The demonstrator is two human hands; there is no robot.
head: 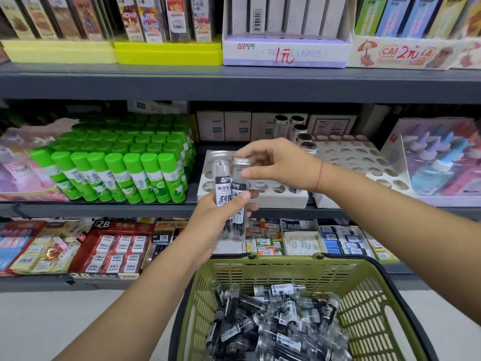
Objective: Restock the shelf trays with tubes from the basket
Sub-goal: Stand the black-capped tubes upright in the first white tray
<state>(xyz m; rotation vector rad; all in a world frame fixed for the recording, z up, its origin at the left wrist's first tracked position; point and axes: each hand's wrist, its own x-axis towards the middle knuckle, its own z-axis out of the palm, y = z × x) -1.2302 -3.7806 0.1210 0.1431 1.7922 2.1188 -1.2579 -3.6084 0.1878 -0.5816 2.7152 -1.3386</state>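
Left hand (216,225): mine, clenched round the lower halves of two tubes, holding them upright and side by side, thumb across their labels
First tube (221,178): the left one of the pair, clear, with a white label printed in black
Second tube (240,183): touching the first on its right, silver cap on top, dark pieces showing inside
Right hand (282,165): mine, reaching in from the right, thumb and forefinger pinching the cap of the second tube, a red thread round the wrist
Front tray (276,198): white card with rows of open round holes, on the middle shelf just behind my hands
Back tray (361,158): the same kind, to the right and further in, most of its holes open
Standing tubes (295,126): a few silver-capped ones upright at the back tray's far left corner
Basket (286,263): green, below my arms, in front of the lowest shelf
Loose tubes (276,324): a heap lying every which way in the bottom of the basket
Glue sticks (122,165): green-capped rows left of the front tray, on the same shelf
Shelf (104,208): grey, carrying both trays
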